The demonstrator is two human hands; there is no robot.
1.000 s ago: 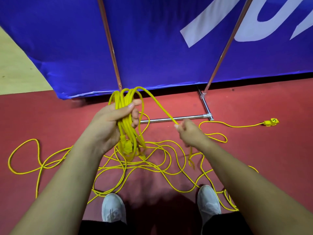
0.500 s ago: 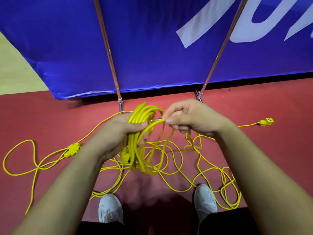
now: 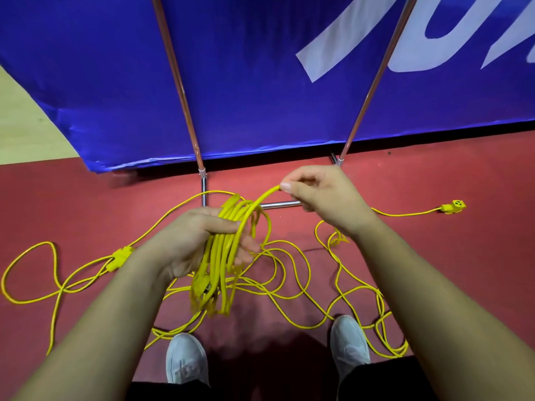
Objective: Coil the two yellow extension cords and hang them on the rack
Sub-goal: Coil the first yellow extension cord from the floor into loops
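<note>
- Currently, the joined connector point(image 3: 120, 256) and loose cord loops lie uncoiled toward the left edge of the floor point(image 3: 463, 270).
- Left hand point(image 3: 197, 244) grips the partial coil point(image 3: 220, 270).
- Right hand point(image 3: 327, 195) pinches the next strand point(image 3: 265, 193).
- Socket end point(image 3: 454, 206) lies far right; nothing hung yet.

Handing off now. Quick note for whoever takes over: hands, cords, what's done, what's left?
Left hand grips a partial coil.
Right hand pinches the next strand, which leads into the coil.
Most of the cord lies loose on the floor, with a socket end far right and a connector to the left.
Done: a few loops.
Left: finish this coil, coil the second cord, hang both on the rack.
</note>
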